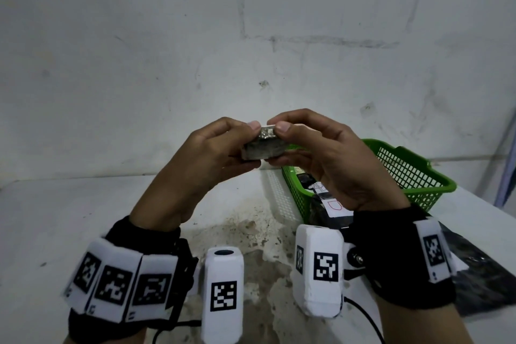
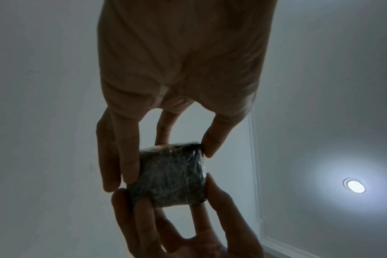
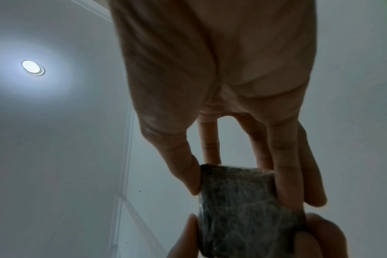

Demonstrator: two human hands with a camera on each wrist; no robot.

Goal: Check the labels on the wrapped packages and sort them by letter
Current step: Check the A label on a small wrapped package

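Observation:
A small dark package (image 1: 264, 148) wrapped in clear film is held up above the table between both hands. My left hand (image 1: 217, 148) pinches its left end, thumb on top and fingers under it. My right hand (image 1: 310, 148) pinches the right end the same way. Both wrist views show the package (image 2: 169, 175) (image 3: 247, 207) from below, dark and crinkled, with fingers of both hands around its edges. Its label is not readable from any view.
A green mesh basket (image 1: 413, 173) stands on the white table (image 1: 69, 218) at the right, holding dark wrapped packages with white labels (image 1: 333, 205). A white basket (image 1: 275, 193) sits beside it. Another dark wrapped package (image 1: 474, 274) lies at the right front. A wall rises behind.

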